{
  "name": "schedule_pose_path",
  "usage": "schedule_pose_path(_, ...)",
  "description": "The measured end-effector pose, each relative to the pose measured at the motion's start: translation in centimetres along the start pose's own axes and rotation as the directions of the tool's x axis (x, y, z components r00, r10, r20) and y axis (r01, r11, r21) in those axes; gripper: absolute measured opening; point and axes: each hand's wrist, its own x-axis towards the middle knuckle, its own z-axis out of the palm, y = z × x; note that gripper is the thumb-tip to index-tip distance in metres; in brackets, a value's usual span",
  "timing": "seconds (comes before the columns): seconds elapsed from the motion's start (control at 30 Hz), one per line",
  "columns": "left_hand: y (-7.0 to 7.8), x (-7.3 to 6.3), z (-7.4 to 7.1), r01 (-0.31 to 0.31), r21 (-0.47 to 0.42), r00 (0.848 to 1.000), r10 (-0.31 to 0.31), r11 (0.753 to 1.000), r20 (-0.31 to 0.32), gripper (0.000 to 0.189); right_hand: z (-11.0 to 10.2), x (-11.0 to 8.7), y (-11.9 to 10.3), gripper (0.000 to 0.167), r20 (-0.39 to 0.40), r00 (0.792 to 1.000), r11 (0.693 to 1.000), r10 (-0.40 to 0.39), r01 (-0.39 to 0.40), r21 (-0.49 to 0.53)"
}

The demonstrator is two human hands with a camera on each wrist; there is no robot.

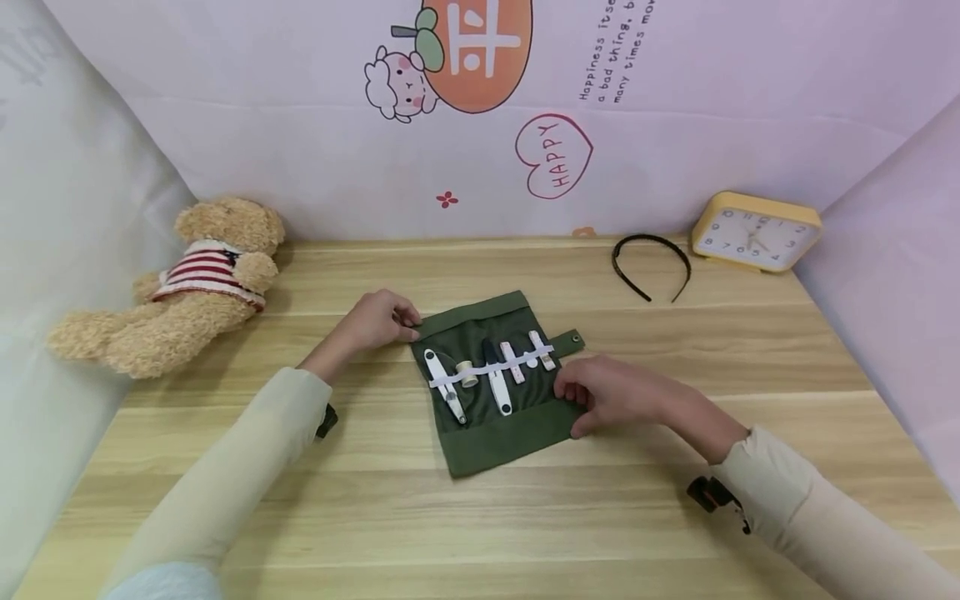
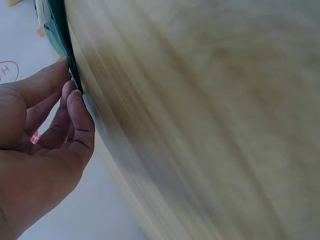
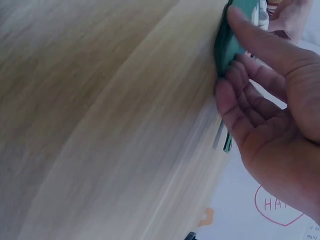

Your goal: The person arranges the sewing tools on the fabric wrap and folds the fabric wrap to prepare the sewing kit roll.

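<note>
A dark green fabric roll-up pouch [image 1: 487, 433] lies unfolded on the wooden table. A white elastic strip across it holds a spool of thread [image 1: 467, 375], two long white tools [image 1: 498, 390] and small white pieces [image 1: 542, 350]. At the pouch's far left corner, my left hand [image 1: 380, 321] pinches the fabric between thumb and fingers. My right hand [image 1: 618, 390] grips the right edge, its thumb over the near flap and its fingers curled at the side. Both wrist views show the green edge [image 2: 65, 40] at the fingertips. Beside the right hand, a snap tab [image 1: 570, 341] sticks out.
A teddy bear [image 1: 202, 283] in a striped shirt lies at the left. Toward the back right are a black headband [image 1: 652, 239] and a yellow alarm clock [image 1: 757, 232]. A printed white cloth [image 1: 300, 167] hangs behind the table [image 1: 375, 517].
</note>
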Motion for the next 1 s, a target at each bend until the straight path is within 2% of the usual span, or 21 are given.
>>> schedule_pose_path(0.13,-0.4,-0.7,-0.2,0.000,-0.004,1.000,-0.001,1.000,-0.014,0.014,-0.5,0.2,0.4,0.036,-0.029,0.999,0.999,0.021,-0.022,-0.038)
schedule_pose_path(0.27,-1.0,-1.5,-0.4,-0.012,-0.018,1.000,0.012,1.000,-0.011,0.014,-1.3,0.7,1.6,0.036,-0.092,0.996,0.995,0.016,-0.025,-0.096)
schedule_pose_path(0.47,-1.5,-2.5,-0.4,-0.035,-0.055,0.999,0.037,0.998,0.031,0.015,-2.5,1.6,2.8,0.034,-0.156,0.988,0.988,-0.019,-0.006,-0.157)
schedule_pose_path(0.53,-1.6,-2.8,-0.4,-0.030,-0.078,0.998,0.033,0.996,0.044,0.015,-2.8,1.9,3.0,0.032,-0.176,0.984,0.987,-0.007,-0.021,-0.157)
schedule_pose_path(0.67,-1.8,-3.2,-0.2,-0.047,-0.099,0.997,0.053,0.994,0.056,0.011,-3.2,2.5,3.2,0.028,-0.236,0.967,0.987,0.093,-0.121,-0.110)
schedule_pose_path(0.8,-2.0,-3.5,0.3,-0.106,-0.081,0.992,0.111,0.991,0.062,0.016,-3.4,2.9,2.9,0.030,-0.261,0.941,0.974,0.213,-0.227,-0.022)
schedule_pose_path(1.0,-2.1,-3.9,0.7,-0.202,-0.006,0.976,0.202,0.979,0.080,0.050,-3.5,3.1,2.2,0.053,-0.193,0.947,0.966,0.255,-0.257,0.016)
